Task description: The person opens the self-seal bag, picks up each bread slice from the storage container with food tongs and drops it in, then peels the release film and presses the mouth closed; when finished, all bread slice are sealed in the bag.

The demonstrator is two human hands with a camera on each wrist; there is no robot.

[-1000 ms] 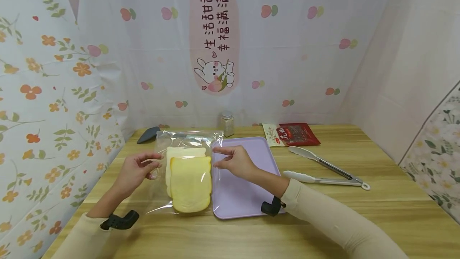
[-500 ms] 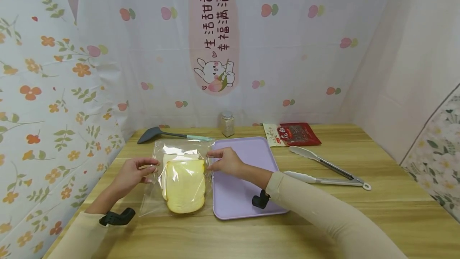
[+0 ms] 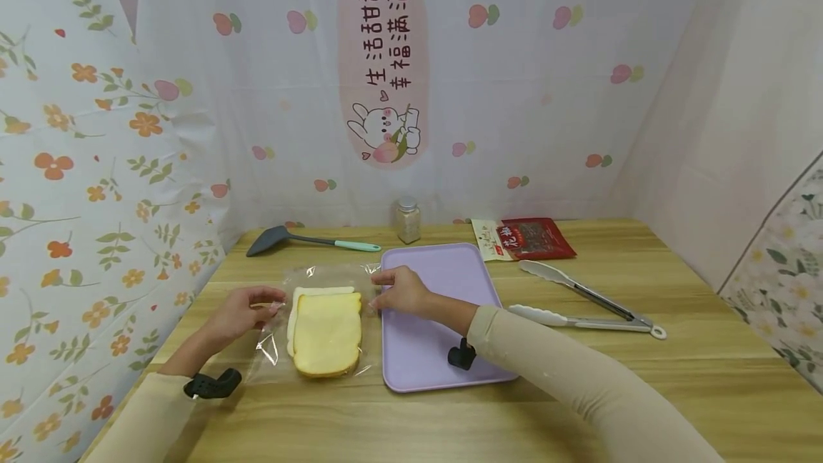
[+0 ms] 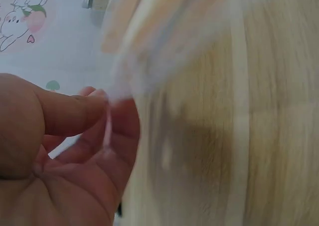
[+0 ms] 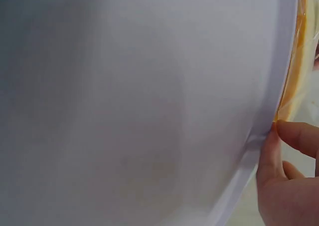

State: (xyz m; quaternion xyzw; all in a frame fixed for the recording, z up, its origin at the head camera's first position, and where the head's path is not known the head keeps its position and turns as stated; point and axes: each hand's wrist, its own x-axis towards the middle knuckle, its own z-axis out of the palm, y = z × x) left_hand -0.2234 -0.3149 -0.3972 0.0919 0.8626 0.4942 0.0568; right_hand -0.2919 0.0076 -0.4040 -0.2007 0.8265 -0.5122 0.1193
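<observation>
A clear plastic bag [image 3: 270, 361] holds slices of bread [image 3: 328, 338], one overlapping another, left of the lilac tray. My left hand [image 3: 239, 316] pinches the bag's left edge between thumb and fingers; in the left wrist view the film runs up from the fingertips, blurred. On the opposite side my right hand [image 3: 405, 291] reaches across the tray [image 3: 424, 363] and pinches the bag's right edge. The right wrist view has that hand [image 5: 289, 171] beside the tray's rim, thumb and finger meeting at the film. Whether the bag fully rests on the table cannot be told.
Behind the bag lies a spatula [image 3: 302, 239] with a mint handle. A small glass jar [image 3: 408, 221] stands at the back, with a red-and-cream packet [image 3: 524, 239] to its right. Spread tongs [image 3: 598, 306] lie right of the tray on the wooden table [image 3: 450, 427].
Both hands have brought the bag lower, toward the near side and slightly left. Its top edge has come away from in front of the spatula, whose handle now shows in full.
</observation>
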